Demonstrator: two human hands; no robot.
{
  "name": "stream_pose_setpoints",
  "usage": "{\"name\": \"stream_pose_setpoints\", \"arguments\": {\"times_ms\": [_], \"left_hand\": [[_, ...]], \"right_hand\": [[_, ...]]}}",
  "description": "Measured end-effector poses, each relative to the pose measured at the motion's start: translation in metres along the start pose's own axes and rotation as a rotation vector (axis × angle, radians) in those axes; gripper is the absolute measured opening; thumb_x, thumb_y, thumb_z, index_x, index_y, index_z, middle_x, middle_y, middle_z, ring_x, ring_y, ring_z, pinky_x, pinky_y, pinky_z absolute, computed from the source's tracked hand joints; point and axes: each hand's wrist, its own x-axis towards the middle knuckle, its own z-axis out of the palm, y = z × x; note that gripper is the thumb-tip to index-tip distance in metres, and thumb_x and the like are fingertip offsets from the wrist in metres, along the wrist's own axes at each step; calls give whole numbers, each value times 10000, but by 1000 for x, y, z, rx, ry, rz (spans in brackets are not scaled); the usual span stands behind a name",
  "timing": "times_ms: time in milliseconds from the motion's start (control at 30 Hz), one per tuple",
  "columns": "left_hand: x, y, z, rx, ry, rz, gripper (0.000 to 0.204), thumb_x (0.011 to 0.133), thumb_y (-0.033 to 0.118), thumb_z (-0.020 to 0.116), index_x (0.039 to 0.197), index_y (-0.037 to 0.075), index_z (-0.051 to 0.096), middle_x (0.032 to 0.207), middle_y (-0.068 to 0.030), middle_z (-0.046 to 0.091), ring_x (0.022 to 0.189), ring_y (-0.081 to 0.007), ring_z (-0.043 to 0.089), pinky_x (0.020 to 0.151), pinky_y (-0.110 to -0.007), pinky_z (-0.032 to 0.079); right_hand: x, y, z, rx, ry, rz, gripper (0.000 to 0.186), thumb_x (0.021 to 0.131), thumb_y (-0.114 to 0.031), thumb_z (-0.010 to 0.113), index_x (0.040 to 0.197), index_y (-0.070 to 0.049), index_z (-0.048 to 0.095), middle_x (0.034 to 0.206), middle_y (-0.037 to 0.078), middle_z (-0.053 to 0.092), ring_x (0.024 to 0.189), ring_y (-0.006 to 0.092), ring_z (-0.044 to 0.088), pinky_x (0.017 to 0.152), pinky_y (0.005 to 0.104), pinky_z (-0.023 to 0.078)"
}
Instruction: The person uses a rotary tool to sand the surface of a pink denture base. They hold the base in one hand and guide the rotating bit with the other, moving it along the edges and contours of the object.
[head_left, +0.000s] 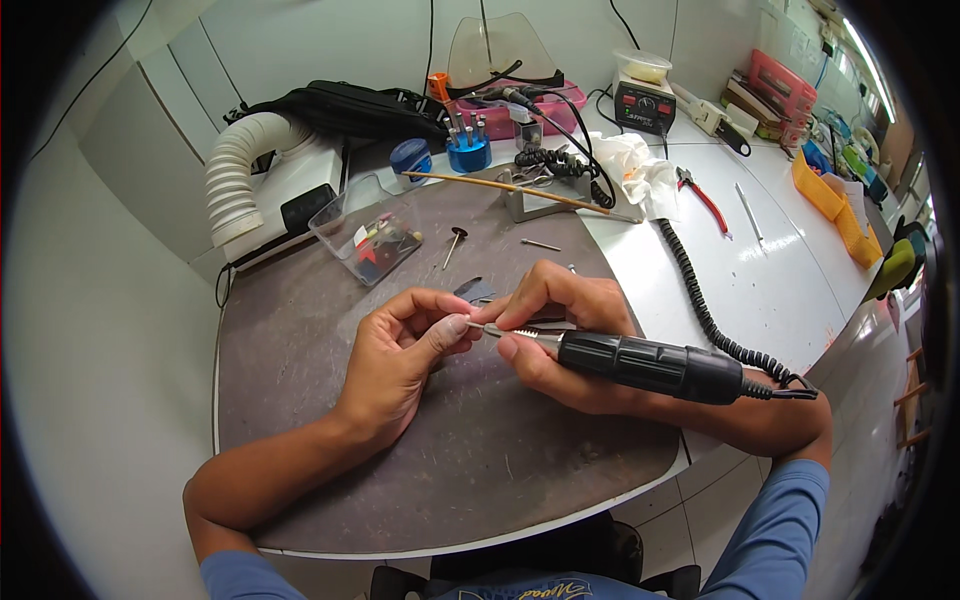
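Observation:
My right hand (590,302) grips a black rotary handpiece (650,367), which lies across the fingers with its metal nose pointing left. A thin shank sticks out of the nose and reaches the fingertips of my left hand (395,350). Thumb and index finger of that hand are pinched together at the shank's end; whatever sits between them is too small and covered to name. Just beyond the fingers lie grey scraps (470,290), partly hidden by my right hand. Farther off are a mandrel with a dark round head (458,234) and a small metal bit (540,244).
A clear plastic box (350,240) and a white ribbed hose (235,170) stand at the left. Behind are a blue bit stand (468,153) and a wooden stick (500,186). To the right are a coiled cord (690,280), red-handled pliers (710,205) and a control box (644,105).

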Motion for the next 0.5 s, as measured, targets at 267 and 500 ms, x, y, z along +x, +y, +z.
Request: {"name": "stream_pose_setpoints", "arguments": {"times_ms": [267, 500], "left_hand": [[2, 4, -1, -81, 4, -51, 159, 923, 52, 620, 1069, -3, 593, 1039, -106, 668, 950, -125, 648, 847, -228, 538], [2, 5, 0, -65, -5, -65, 158, 926, 48, 613, 1072, -7, 584, 1054, -104, 660, 958, -130, 647, 863, -235, 539]], "right_hand": [[2, -2, -1, 34, 19, 60, 146, 830, -91, 639, 888, 22, 566, 908, 177, 676, 899, 223, 686, 777, 320, 542], [3, 2, 0, -32, 27, 40, 148, 807, -84, 655, 876, 23, 580, 874, 169, 699, 812, 235, 717, 732, 323, 564]]}}
